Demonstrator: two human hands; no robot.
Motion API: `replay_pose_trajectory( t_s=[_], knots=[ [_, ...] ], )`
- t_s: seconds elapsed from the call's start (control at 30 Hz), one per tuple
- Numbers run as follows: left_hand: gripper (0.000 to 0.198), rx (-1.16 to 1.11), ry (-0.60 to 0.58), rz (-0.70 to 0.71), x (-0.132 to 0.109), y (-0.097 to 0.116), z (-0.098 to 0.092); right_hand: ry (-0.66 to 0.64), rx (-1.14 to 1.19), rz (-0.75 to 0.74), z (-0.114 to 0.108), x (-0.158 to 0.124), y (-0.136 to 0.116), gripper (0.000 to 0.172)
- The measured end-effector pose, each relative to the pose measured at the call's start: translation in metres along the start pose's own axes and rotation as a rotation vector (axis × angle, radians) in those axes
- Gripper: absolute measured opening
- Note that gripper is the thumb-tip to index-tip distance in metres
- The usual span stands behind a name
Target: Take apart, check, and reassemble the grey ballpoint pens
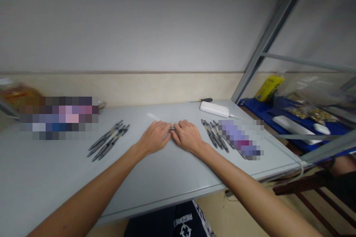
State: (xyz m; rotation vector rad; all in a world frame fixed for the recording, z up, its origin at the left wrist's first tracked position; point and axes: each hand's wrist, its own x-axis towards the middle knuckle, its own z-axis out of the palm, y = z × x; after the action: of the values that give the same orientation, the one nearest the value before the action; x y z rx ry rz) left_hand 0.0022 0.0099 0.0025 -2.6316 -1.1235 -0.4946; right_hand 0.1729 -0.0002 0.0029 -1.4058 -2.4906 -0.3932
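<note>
Looking down from the head view, I find my left hand (155,137) and my right hand (187,135) almost meeting over the middle of the table (155,181). Between them shows a short stretch of a thin shaft, which I judge to be a pen (172,129). Both hands are grasping it, one at either side, fingers curled over; how firmly they press, I cannot tell. Most of the shaft is hidden beneath the fingers.

One group of grey pens (108,140) lies slanted to the left of my left hand; another set of pens (214,135) lies just to the right of my right hand. A white power strip (214,109) and a screwdriver (206,100) lie beyond the right-hand set, near the wall.

Handling assessment: the pen should be light, stiff and fairly smooth, liable to roll or slip if held loosely. Thumb and forefinger on the barrel give the best hold; thin parts could crack if bent.
</note>
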Motion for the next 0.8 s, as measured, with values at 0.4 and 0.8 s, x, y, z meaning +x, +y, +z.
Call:
replay_pose_trajectory(
  t_s=[0.4,0.8],
  knots=[
    [0.031,-0.084,0.071,0.034,-0.003,-0.009,0.01,0.116,0.039,-0.139,0.004,-0.006,0.014,0.026],
    [0.02,-0.643,0.234,-0.319,-0.01,-0.018,0.004,0.002,0.241,0.095,0.0,-0.01,0.017,0.028]
  ],
)
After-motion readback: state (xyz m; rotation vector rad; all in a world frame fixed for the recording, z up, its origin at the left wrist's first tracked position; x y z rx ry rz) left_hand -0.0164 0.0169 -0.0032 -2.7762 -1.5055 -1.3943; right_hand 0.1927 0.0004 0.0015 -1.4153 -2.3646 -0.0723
